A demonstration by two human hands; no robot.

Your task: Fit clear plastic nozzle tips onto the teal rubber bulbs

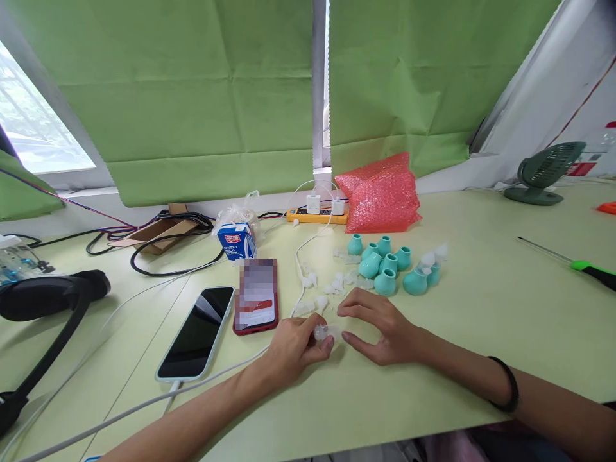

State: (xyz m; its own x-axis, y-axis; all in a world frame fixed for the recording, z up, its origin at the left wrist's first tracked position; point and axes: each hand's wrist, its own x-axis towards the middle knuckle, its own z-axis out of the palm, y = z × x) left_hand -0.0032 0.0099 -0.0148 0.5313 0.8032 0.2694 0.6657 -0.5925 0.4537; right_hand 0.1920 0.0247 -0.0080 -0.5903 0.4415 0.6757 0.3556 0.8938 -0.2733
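Note:
Between the thumb and fingers of my left hand [299, 342] is a small clear plastic piece [325, 332], held just above the table. My right hand [375, 324] is open beside it, thumb and fingers apart around the piece's right end, holding nothing. Several teal rounded pots [385, 281] with narrow necks stand beyond my right hand. Small translucent white pieces [338, 282] lie loose behind both hands, and some white ones [427, 259] rest on the teal pots at the right.
Left of my hands lie a red-cased phone [256, 296] and a larger phone [196, 333] with a white cable. Farther back are a milk carton [237, 242], an orange power strip [301, 216] and red bubble wrap [384, 199]. A screwdriver [572, 262] and fan [548, 168] are at right.

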